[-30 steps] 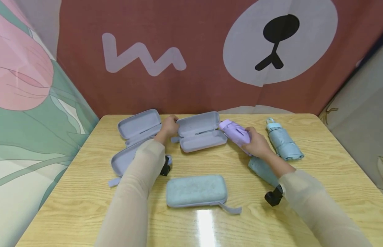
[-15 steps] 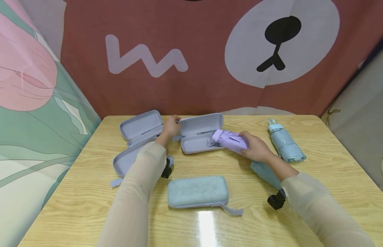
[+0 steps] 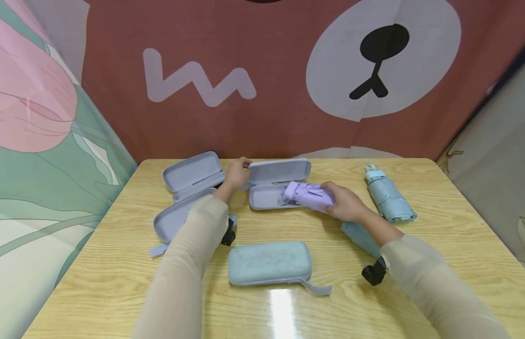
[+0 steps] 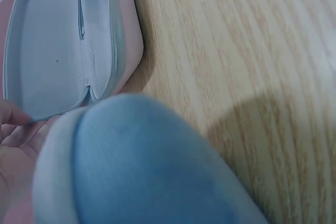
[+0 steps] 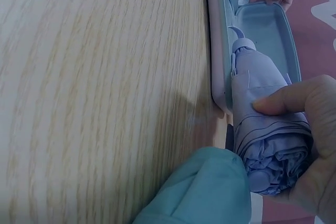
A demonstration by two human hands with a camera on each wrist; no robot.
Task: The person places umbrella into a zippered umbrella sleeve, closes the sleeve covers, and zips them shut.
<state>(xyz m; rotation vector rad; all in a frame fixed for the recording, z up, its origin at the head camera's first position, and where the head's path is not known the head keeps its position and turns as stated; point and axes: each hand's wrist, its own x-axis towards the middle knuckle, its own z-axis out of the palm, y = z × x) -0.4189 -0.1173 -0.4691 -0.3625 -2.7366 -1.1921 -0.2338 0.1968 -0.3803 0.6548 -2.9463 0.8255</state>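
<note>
My right hand (image 3: 344, 202) grips a folded lilac umbrella (image 3: 310, 195) by its wide end, with the thumb on top in the right wrist view. The umbrella's handle end and wrist loop (image 3: 282, 198) lie over the base of an open grey-lilac zip case (image 3: 281, 170) at the back of the table. My left hand (image 3: 237, 175) pinches the left corner of that case's raised lid. In the left wrist view, thumb and fingers (image 4: 16, 115) meet at the lid's edge. The umbrella hides the right part of the case's base.
Two more open cases, a rear one (image 3: 192, 170) and a front one (image 3: 173, 221), lie at left, partly behind my left arm. A closed pale-teal case (image 3: 270, 263) sits at front centre. A blue folded umbrella (image 3: 390, 195) lies at right; a teal cloth bundle (image 3: 360, 238) is under my right forearm.
My right hand has carried the lilac umbrella leftward, from beside the case to over its base. The case's lid leans a little lower, with my left hand still at its corner.
</note>
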